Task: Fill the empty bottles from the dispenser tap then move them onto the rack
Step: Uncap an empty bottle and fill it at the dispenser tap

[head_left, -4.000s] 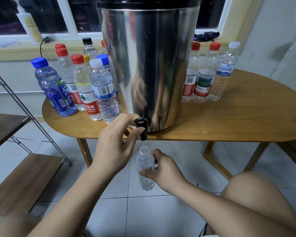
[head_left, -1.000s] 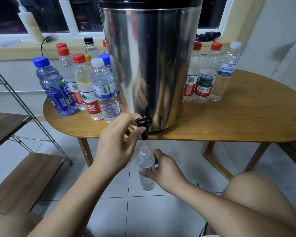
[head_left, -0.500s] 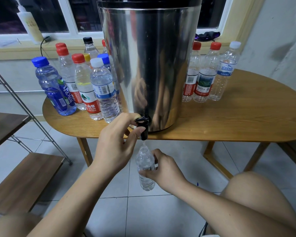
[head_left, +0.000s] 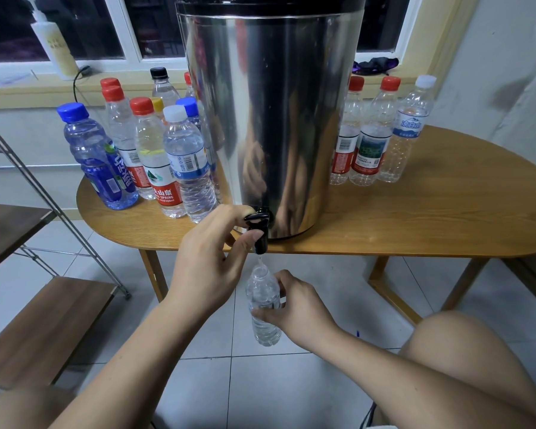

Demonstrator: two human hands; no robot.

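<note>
Below the front edge of the table [head_left: 446,218], off the surface: small clear bottle [head_left: 263,305], uncapped, upright, mouth just under the black tap [head_left: 258,230], a thin stream between them. Fill level: cannot tell. Right hand [head_left: 297,308] grips the bottle round its middle, fingers curled. Left hand [head_left: 208,267] pinches the tap lever, fingers above, thumb below. The tap juts from the base of the steel dispenser [head_left: 270,119], which stands at the table's front edge.

Risks, as judged:
- Narrow mouth, open gap to the spout. A small sideways drift of the right hand would send water down the outside and onto the floor tiles.
- Thin-walled bottle. A tighter squeeze as it gains weight could push water out.
- Fingers hide the level, so a late lever release means overflow.

Capped bottles [head_left: 183,162] crowd the table's left end; three more [head_left: 369,140] stand toward the back edge, right of the dispenser. Rack [head_left: 37,329] at far left, wooden shelves.
</note>
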